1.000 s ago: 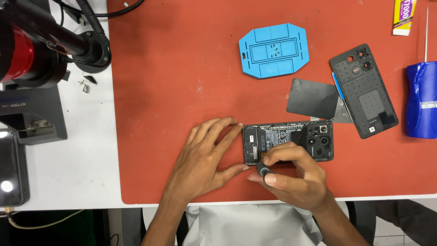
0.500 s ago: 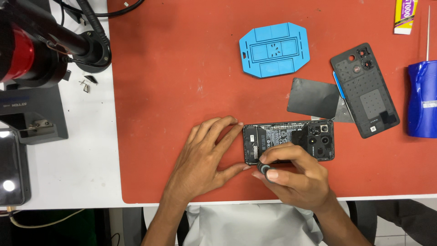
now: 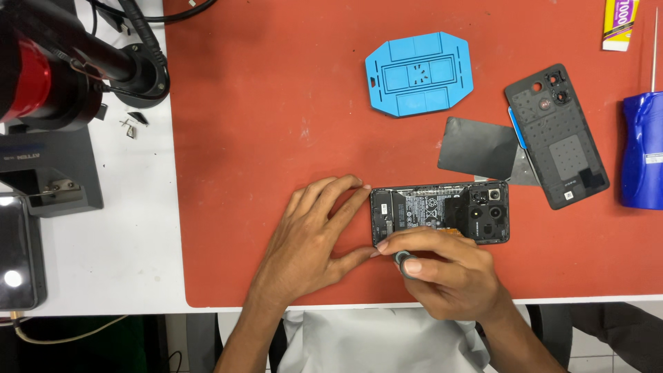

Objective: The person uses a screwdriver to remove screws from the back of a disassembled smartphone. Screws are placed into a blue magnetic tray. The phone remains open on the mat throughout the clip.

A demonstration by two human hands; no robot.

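Your left hand (image 3: pixel 311 238) lies open, steadying the opened phone (image 3: pixel 440 213) at lower centre, while your right hand (image 3: pixel 449 273) grips a small screwdriver (image 3: pixel 406 263).

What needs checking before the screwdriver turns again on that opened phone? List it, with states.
1. Left hand steadies the opened phone at its end: ok.
2. Right hand grips the screwdriver: ok.
3. Tip seated in a screw: cannot tell, fingers hide it.
4. Phone lies flat on the red mat: ok.
5. Back cover set apart from the phone: ok.
6. Blue tray within view for screws: ok; whether it holds any, cannot tell.
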